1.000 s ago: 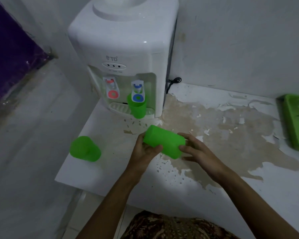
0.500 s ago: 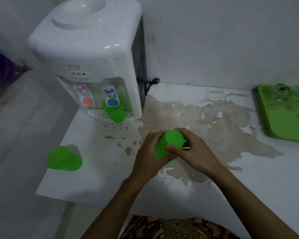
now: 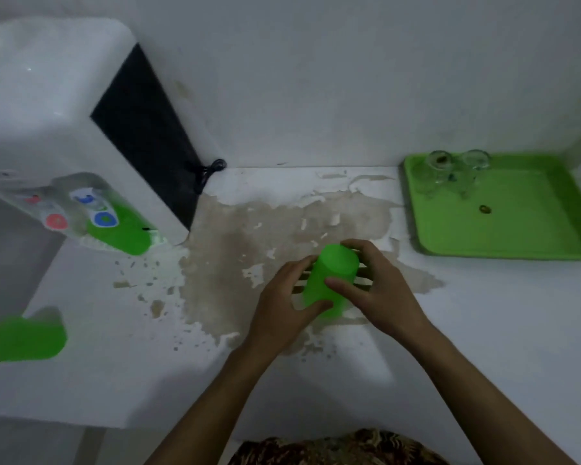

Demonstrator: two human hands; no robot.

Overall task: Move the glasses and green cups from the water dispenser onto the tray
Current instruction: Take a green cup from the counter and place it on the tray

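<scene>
A green cup (image 3: 329, 280) is held upside down over the middle of the counter, my left hand (image 3: 282, 310) and my right hand (image 3: 383, 290) both wrapped around its sides. A second green cup (image 3: 121, 234) stands on the drip tray of the white water dispenser (image 3: 57, 105) under the blue tap. A third green cup (image 3: 22, 338) lies on its side near the counter's left edge. The green tray (image 3: 517, 236) sits at the right, with two clear glasses (image 3: 450, 172) at its far left corner.
The white counter (image 3: 483, 330) has a large brown patch of peeled surface in the middle. A black cable (image 3: 208, 171) hangs behind the dispenser against the white wall. The counter's front edge drops off at the lower left.
The view has swung right, so the tray shows more fully. The held cup has turned from lying sideways to bottom-up and moved a little toward the tray.
</scene>
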